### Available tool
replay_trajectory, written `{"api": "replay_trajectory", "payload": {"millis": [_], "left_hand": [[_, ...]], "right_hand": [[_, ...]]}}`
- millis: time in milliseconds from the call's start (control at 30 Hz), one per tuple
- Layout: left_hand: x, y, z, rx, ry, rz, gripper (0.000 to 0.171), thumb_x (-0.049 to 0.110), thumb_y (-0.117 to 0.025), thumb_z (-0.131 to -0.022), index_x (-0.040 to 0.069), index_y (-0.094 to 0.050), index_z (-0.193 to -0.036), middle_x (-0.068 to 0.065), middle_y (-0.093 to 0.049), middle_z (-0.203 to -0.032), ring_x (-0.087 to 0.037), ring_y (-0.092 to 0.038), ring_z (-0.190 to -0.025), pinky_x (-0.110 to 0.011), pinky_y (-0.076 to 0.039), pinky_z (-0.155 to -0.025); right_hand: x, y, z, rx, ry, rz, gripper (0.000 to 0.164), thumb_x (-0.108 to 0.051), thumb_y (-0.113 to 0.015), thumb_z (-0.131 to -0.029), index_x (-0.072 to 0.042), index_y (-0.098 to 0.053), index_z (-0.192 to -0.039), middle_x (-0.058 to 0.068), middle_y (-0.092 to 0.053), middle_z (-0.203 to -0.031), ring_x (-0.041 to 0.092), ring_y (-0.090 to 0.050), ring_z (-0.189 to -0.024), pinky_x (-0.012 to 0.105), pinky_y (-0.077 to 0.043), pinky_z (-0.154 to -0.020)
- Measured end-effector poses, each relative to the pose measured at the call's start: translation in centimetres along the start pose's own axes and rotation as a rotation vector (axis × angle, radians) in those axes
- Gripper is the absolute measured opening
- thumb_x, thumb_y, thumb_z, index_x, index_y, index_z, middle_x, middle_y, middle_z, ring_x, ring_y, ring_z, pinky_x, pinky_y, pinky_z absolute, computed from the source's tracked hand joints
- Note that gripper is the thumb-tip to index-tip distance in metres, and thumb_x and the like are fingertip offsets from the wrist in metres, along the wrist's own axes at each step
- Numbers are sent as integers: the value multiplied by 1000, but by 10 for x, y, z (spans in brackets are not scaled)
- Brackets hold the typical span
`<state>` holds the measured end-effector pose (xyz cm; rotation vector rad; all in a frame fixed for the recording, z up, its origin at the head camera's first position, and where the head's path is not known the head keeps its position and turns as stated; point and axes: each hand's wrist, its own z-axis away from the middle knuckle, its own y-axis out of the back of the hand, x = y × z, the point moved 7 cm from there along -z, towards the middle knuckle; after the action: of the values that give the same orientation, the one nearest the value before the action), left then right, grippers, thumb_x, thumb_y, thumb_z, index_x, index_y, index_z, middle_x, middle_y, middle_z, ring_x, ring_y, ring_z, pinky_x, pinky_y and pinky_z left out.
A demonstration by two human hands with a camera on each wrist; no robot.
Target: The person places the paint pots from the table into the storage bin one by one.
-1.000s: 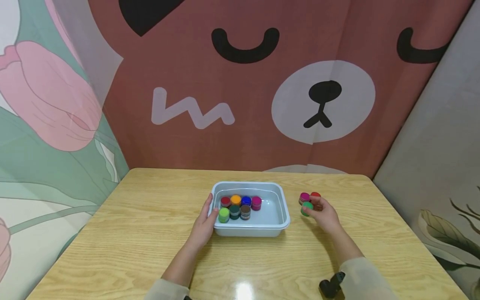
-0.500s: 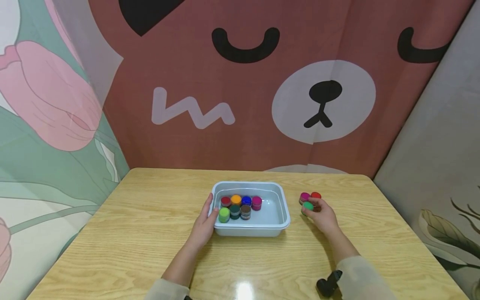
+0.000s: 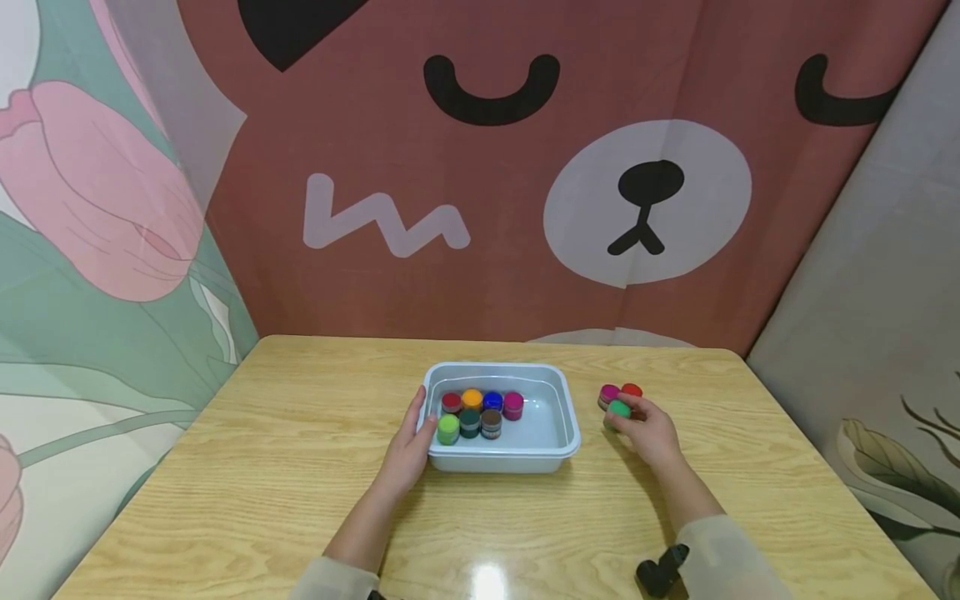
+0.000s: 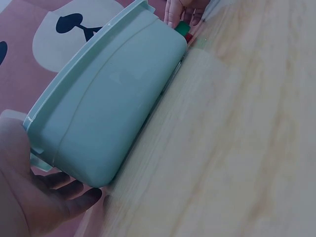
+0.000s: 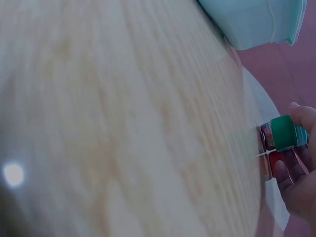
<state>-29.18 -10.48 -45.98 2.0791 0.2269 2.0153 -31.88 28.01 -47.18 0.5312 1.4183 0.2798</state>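
Note:
A pale blue plastic tub point(image 3: 547, 465) stands on the table with several small paint jars inside, their lids in colours such as orange point(image 3: 472, 399), blue and lime green. My left hand point(image 3: 407, 450) holds the tub's left side, thumb at the rim and fingers under its corner point(image 4: 81, 197). To the right of the tub, my right hand point(image 3: 651, 429) pinches a small jar with a green lid point(image 3: 619, 408) between thumb and fingers. Right behind it stand a magenta-lidded jar point(image 3: 609, 395) and a red-lidded jar point(image 3: 632, 390), the latter partly hidden by my fingers.
The wooden table point(image 3: 300, 467) has rounded back corners. A patterned curtain point(image 3: 480, 292) hangs behind its far edge. A black device point(image 3: 662, 573) sits at the right sleeve.
The green-lidded jar has shifted slightly back and up in my right hand. My left hand and the tub have stayed in place.

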Motion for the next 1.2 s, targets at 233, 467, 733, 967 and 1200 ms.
{"api": "replay_trajectory", "payload": {"millis": [233, 467, 733, 967, 1200], "left_hand": [[0, 0, 0, -5, -3, -8, 57, 27, -38, -106, 23, -16, -158, -9, -16, -165, -39, -14, -151, -62, -13, -120], [0, 0, -1, -4, 0, -3, 57, 28, -38, -106, 23, -16, -159, -8, -16, -165, -38, -14, -151, -61, -13, -121], [1, 0, -1, 2, -5, 2, 58, 27, -39, -106, 21, -16, -159, -10, -16, -165, -38, -15, -151, -61, -13, -121], [-1, -1, -1, -5, -1, 8, 57, 28, -38, -106, 22, -16, -159, -9, -16, -165, -38, -14, -151, -61, -13, -121], [-1, -1, 0, -5, 0, 11, 57, 28, -38, -106, 23, -17, -158, -10, -17, -165, -38, -15, -151, -62, -13, -120]], "right_hand": [[-13, 3, 4, 10, 38, 23, 60, -32, -65, -94, -5, -47, -144, 24, -54, -135, 30, -50, -122, 13, -45, -77], [-28, 3, 3, 29, 84, -2, 59, -31, -68, -92, -5, -51, -142, 23, -56, -133, 30, -53, -116, 13, -48, -75], [-49, -2, 2, -14, 122, 4, 65, -36, -67, -92, -6, -46, -146, 19, -51, -141, 29, -51, -122, 20, -48, -88], [-74, -7, 5, 3, 166, -56, 58, -31, -71, -90, -6, -53, -139, 19, -60, -125, 15, -57, -100, 13, -51, -76], [-101, -16, 11, 0, 245, -38, 52, -29, -71, -91, -6, -57, -135, 17, -61, -126, 25, -55, -113, 22, -48, -88]]}}
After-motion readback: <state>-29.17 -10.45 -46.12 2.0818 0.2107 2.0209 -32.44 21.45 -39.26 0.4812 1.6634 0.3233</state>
